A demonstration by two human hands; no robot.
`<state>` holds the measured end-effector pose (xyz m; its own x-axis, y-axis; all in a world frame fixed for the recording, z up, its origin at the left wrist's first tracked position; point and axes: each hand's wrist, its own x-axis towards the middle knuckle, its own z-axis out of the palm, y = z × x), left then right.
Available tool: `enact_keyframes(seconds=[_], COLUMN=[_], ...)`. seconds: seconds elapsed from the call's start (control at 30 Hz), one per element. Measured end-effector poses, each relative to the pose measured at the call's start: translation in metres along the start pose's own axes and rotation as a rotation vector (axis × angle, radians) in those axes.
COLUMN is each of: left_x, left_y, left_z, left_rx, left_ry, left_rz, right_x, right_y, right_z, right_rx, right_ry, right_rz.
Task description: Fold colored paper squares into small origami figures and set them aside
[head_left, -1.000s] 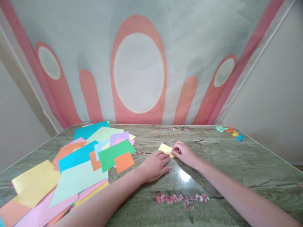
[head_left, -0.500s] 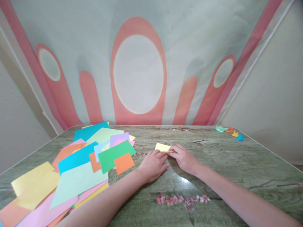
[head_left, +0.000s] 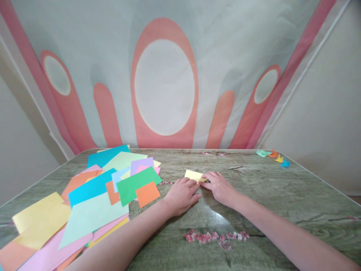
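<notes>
A small pale yellow sheet of paper (head_left: 193, 174) lies on the table in front of me, its right part lifted and folded over. My left hand (head_left: 182, 195) rests on the near edge of the sheet, fingertips pressing it down. At the right end, my right hand (head_left: 220, 188) pinches the folded part between thumb and fingers. My fingers cover much of the near and right edges, so the crease is partly hidden.
Overlapping coloured paper sheets (head_left: 90, 218) spread across the left side, with a small orange sheet (head_left: 147, 194) nearest my left hand. Several small folded paper figures, among them a blue one (head_left: 285, 163), stand at the far right. A printed backdrop (head_left: 214, 49) rises behind the wood-patterned table (head_left: 270, 203).
My fingers have shifted slightly on the yellow paper, and more of its folded right part shows between my hands. The other things stay put.
</notes>
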<state>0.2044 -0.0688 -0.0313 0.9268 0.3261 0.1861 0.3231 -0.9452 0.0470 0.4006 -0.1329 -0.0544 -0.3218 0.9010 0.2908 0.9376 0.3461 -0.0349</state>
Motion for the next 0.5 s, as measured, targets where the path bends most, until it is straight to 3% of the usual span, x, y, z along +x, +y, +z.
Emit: enact_keyframes(seconds=[0.17,0.5], left_x=[0.000,0.001], left_y=[0.001,0.003], left_z=[0.000,0.003], left_rx=[0.025,0.023], left_ry=[-0.003,0.004], left_rz=[-0.017,-0.032], right_x=[-0.001,-0.011], right_y=[0.001,0.027], right_z=[-0.013,-0.026], right_rx=[-0.049,-0.115], right_ry=[-0.051,-0.148], right_rz=[0.017,0.035])
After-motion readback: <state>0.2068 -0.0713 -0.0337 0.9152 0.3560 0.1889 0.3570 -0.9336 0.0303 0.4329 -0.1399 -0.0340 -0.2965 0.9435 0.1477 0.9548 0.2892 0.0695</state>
